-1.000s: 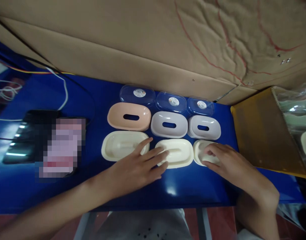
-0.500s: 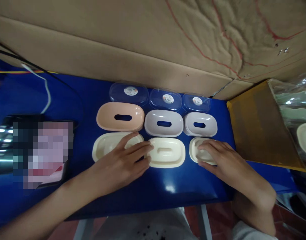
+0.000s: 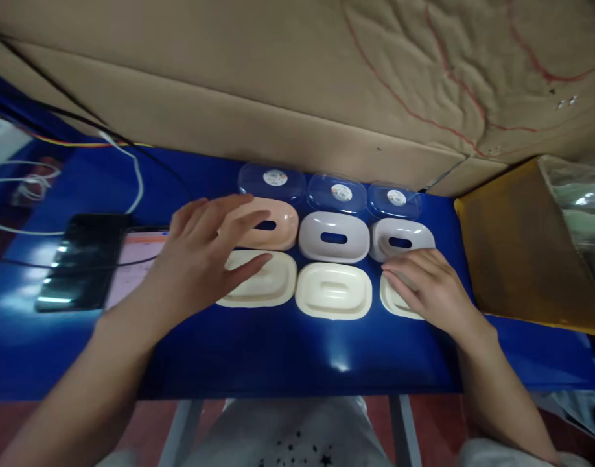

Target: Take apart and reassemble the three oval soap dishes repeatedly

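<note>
Soap-dish parts lie in three rows on a blue table point(image 3: 278, 350). At the back are three clear lids point(image 3: 341, 192) with round stickers. The middle row has a pink slotted tray point(image 3: 278, 224) and two grey slotted trays point(image 3: 334, 237). In front lie three cream bases point(image 3: 334, 290). My left hand point(image 3: 205, 256) hovers with fingers spread over the pink tray and the left cream base point(image 3: 266, 285), holding nothing. My right hand point(image 3: 424, 285) rests flat on the right cream base point(image 3: 392, 299), fingers stretched toward the right grey tray point(image 3: 402, 237).
Brown cardboard point(image 3: 297, 84) rises behind the table. A phone point(image 3: 132, 263) and a dark device point(image 3: 78, 259) lie at the left, with cables point(image 3: 132, 175) behind. A yellow-brown box point(image 3: 516, 259) holding bagged dishes point(image 3: 584, 207) stands at the right.
My left hand has lifted off the left cream base and moved up and left over the pink tray. My right hand stays on the right cream base. The camera has shifted slightly.
</note>
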Demonstrator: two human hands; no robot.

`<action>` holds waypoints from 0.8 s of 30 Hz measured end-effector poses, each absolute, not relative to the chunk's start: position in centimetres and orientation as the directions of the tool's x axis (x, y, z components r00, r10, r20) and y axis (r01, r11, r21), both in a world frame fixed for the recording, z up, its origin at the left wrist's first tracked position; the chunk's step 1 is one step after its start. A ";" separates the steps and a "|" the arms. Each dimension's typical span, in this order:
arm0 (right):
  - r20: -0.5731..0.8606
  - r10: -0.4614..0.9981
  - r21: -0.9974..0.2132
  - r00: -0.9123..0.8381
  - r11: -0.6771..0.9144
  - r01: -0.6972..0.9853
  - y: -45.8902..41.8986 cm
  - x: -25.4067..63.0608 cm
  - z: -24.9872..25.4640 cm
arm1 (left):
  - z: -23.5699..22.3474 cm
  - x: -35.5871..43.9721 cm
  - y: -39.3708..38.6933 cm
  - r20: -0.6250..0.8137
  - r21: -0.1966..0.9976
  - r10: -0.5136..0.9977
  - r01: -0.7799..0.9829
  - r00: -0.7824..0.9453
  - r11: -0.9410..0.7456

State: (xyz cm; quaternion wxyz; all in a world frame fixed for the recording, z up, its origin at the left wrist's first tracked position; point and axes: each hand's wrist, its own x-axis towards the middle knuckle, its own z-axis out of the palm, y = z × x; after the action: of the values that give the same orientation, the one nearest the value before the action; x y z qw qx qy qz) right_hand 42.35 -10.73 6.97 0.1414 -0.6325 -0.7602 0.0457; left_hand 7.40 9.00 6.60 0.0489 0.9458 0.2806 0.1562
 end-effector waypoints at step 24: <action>0.235 0.960 -0.252 -0.153 0.212 0.944 -7.6 41.3 4.2 | 4.0 7.9 10.3 0.203 0.250 0.728 0.685 0.654 -0.685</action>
State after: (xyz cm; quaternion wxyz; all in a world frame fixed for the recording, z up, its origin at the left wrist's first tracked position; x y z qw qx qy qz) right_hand 41.27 -7.56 4.19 0.1733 -0.6273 -0.7589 0.0226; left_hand 7.89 10.31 3.95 0.0758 0.9063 0.3897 0.1447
